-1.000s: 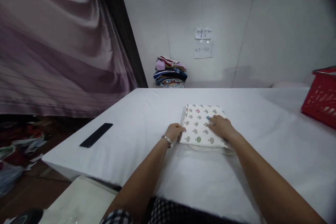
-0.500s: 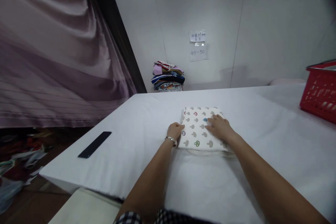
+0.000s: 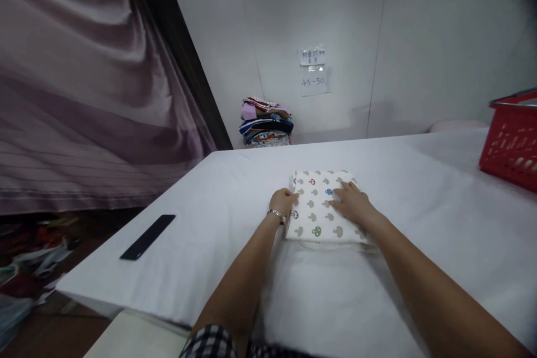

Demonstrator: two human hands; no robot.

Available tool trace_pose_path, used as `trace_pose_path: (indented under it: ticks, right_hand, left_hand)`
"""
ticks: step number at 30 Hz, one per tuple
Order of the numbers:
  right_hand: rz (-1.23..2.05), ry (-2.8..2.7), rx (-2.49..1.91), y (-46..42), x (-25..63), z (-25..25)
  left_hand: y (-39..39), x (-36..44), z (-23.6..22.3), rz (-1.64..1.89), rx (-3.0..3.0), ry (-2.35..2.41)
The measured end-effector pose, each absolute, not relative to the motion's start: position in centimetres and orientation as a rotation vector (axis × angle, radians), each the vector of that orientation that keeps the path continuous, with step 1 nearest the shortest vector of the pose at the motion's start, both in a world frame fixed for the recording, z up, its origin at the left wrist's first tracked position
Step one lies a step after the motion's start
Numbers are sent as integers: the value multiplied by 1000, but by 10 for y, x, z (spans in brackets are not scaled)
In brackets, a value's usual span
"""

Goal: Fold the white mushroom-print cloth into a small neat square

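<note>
A folded white cloth [image 3: 315, 213] printed with grey and coloured mushrooms lies on the white-covered table. At its left edge is my left hand [image 3: 284, 202], wearing a bracelet; the thumb rests on top while the other fingers are curled at the side and partly hidden. My right hand [image 3: 353, 202] lies flat on the right part of the cloth, fingers spread. Below the near edge of the cloth, a thin pale layer shows against the table.
A long black flat object [image 3: 147, 237] lies on the table [image 3: 201, 246] at left. The red basket [image 3: 509, 145] stands at right. Folded fabrics [image 3: 267, 122] are stacked by the wall beyond the far edge, below paper signs [image 3: 314, 81]. A mauve curtain [image 3: 84, 89] hangs at left.
My left hand has shifted slightly up and right along the cloth's left edge. The right hand stays spread on the cloth, and the view has tilted a little.
</note>
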State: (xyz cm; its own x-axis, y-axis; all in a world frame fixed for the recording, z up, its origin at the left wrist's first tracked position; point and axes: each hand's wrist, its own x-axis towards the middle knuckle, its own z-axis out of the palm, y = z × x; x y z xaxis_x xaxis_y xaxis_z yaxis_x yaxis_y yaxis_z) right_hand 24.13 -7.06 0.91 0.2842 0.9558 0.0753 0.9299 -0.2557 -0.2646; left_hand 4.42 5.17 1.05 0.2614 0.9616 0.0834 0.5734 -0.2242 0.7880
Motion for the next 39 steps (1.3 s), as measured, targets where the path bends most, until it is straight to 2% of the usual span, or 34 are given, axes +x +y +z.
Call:
trace_pose_path:
  ticks: [10,20,31,39]
  right_hand:
    - [213,-1524,-2228,-68,254,0]
    - [161,-1573,-2188,-65,260,-6]
    - [333,-1363,-2112,-64,264,-8]
    - [343,-1337,-2115,-66,262,-6]
  left_hand:
    - [54,40,-7,787,1861,1435]
    - [75,61,14,644,1991,1442]
    - [84,62,2,661,1917,1513]
    - [103,80,22,546,1996,1491]
